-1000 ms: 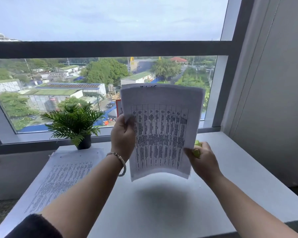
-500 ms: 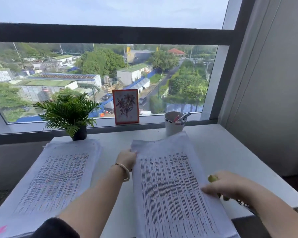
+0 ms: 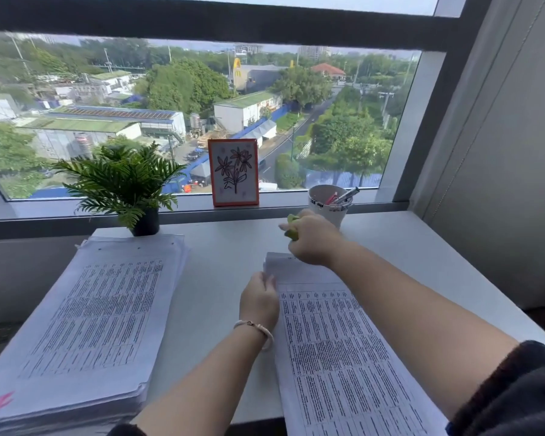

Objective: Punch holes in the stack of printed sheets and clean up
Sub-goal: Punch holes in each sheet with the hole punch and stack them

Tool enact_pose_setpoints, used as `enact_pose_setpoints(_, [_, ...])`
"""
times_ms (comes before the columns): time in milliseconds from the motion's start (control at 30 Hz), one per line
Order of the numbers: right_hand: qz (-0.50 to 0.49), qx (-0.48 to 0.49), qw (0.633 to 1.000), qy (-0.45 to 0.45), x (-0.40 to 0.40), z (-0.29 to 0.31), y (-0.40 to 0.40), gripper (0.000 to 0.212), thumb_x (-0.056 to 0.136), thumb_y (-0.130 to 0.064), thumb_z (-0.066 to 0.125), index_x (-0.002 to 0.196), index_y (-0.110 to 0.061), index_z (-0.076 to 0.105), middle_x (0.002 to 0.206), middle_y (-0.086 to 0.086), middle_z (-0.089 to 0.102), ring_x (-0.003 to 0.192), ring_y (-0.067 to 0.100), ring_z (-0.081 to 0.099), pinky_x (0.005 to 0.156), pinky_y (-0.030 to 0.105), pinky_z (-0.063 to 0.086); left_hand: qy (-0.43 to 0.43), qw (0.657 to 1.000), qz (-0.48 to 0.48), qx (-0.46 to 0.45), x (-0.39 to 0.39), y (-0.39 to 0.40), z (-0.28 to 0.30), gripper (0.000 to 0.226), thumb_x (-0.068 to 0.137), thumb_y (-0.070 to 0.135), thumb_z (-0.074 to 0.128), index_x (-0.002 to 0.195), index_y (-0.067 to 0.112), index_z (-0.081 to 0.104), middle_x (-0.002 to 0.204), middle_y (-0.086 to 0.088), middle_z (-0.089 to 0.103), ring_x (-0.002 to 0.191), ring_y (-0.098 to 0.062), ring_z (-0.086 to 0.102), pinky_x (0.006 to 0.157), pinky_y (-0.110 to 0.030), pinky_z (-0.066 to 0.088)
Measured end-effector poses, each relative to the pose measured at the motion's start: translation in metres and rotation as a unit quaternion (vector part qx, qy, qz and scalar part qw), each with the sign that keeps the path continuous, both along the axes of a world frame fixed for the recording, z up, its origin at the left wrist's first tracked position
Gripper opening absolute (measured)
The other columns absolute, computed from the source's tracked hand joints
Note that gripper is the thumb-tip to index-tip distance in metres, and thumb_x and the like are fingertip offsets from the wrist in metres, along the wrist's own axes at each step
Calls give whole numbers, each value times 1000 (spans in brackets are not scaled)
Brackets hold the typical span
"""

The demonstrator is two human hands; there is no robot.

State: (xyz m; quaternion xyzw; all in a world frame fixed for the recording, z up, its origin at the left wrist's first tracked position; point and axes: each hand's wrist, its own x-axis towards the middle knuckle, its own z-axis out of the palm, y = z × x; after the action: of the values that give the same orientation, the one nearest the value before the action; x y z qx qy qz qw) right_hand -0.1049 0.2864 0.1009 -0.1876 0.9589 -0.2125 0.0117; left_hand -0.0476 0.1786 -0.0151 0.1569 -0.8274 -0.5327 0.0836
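Note:
A thin stack of printed sheets (image 3: 334, 350) lies flat on the white table (image 3: 221, 265), right of centre, its near end reaching past the table's front edge. My left hand (image 3: 260, 302) grips its left edge near the top corner. My right hand (image 3: 312, 239) hovers over the stack's far end, fingers closed around a small yellow-green object (image 3: 292, 234), mostly hidden in the fist. A thick pile of printed sheets (image 3: 85, 313) with punched holes along its far edge rests at the left.
A small potted fern (image 3: 120, 184) stands at the back left. An orange-framed flower drawing (image 3: 233, 171) leans on the window sill. A white cup (image 3: 326, 204) with pens stands just behind my right hand. A grey wall runs along the right.
The thin stack came down from upright in the air to flat on the table. My right hand then moved from its right edge up to its far end.

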Motion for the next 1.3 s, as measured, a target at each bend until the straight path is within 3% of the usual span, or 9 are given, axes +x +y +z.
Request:
enact_pose_setpoints(67, [44, 178, 982, 43, -4, -9, -13, 46, 90, -21, 48, 135, -27, 53, 134, 5, 40, 124, 28, 38, 104, 38, 37, 12, 1000, -2, 0, 2, -3, 0, 24, 99, 23, 43, 77, 14, 46, 70, 2, 49, 65, -18, 45, 59, -32, 29])
enact_pose_setpoints(133, [63, 253, 965, 36, -4, -18, -20, 44, 88, -22, 47, 131, -25, 54, 132, 5, 40, 125, 29, 36, 103, 40, 39, 22, 1000, -1, -8, 3, -6, 0, 26, 99, 23, 42, 73, 18, 42, 68, 4, 46, 62, -14, 42, 56, -32, 28])
enact_pose_setpoints(233, [97, 258, 961, -7, -3, -25, -22, 37, 87, -19, 44, 120, -23, 60, 124, 6, 45, 123, 30, 40, 105, 39, 39, 31, 999, -8, -11, 3, -8, -2, 22, 99, 21, 41, 78, 15, 44, 70, 3, 48, 66, -18, 44, 57, -32, 28])
enact_pose_setpoints(467, [103, 188, 976, -33, -3, -19, -13, 52, 86, -13, 44, 136, -28, 53, 133, 7, 47, 125, 27, 46, 106, 30, 35, 59, 998, -35, 4, 6, -6, 1, 18, 99, 24, 42, 86, 12, 47, 72, 2, 52, 66, -18, 48, 61, -32, 35])
enact_pose_setpoints(600, [98, 102, 990, -9, -6, -20, -10, 48, 88, -12, 47, 133, -26, 57, 130, 6, 48, 125, 21, 47, 107, 27, 32, 56, 998, -28, 9, 6, -6, 2, 19, 100, 23, 42, 87, 11, 49, 74, 0, 54, 68, -20, 50, 62, -32, 36])
enact_pose_setpoints(700, [35, -181, 983, 16, -12, -13, -9, 17, 90, -19, 60, 103, -16, 70, 97, 3, 59, 93, 19, 56, 88, 31, 44, 53, 998, -21, 5, 5, -5, 2, 20, 99, 22, 42, 85, 10, 50, 75, -2, 55, 69, -21, 52, 63, -33, 39])
enact_pose_setpoints(833, [-99, -568, 814, -73, -13, 11, -12, 18, 91, -24, 64, 82, -12, 55, 78, 4, 56, 74, 24, 61, 67, 31, 53, 55, 998, -26, 12, 7, -1, 3, 21, 99, 22, 43, 87, 8, 52, 75, -5, 58, 67, -22, 53, 63, -35, 42])
enact_pose_setpoints(1033, [-134, -615, 773, -78, -16, 1, -18, 20, 94, -26, 59, 83, -9, 56, 78, 3, 58, 68, 19, 60, 74, 34, 52, 79, 996, -33, 27, 11, 3, 8, 26, 98, 21, 45, 72, 17, 44, 64, 2, 50, 57, -15, 44, 59, -33, 37])
enact_pose_setpoints(1300, [-142, -642, 749, -75, -17, -2, -24, 18, 95, -24, 58, 85, -8, 57, 76, 3, 58, 74, 22, 61, 83, 38, 54, 79, 995, -45, 28, 14, 3, 8, 23, 98, 22, 45, 77, 14, 47, 66, -1, 51, 59, -16, 44, 59, -33, 38])
